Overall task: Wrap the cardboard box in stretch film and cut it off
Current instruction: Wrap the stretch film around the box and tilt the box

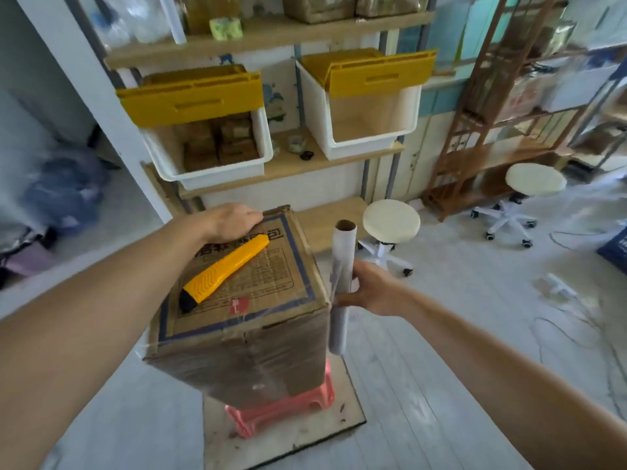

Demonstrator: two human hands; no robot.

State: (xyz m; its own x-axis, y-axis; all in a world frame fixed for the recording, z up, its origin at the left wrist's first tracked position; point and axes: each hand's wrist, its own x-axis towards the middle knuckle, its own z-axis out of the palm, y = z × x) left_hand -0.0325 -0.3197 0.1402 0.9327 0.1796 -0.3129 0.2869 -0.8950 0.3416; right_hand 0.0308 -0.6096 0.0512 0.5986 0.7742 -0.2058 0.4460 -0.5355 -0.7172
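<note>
Clear film roll (342, 283) upright, right hand (371, 290) wrapped round its middle, just beside cardboard box (244, 300) corner (box on pink stool (281, 410)). Left hand (234, 220) flat on box top; yellow utility knife (222, 271) lying there.

the top of the cardboard box (237, 293) is partly taken up by a yellow utility knife (222, 271) and the left hand (234, 220) at its far corner. the right side is blocked by the upright film roll (342, 279). open floor (458, 334) is left to the right, with two stools (390, 222) farther back.
</note>
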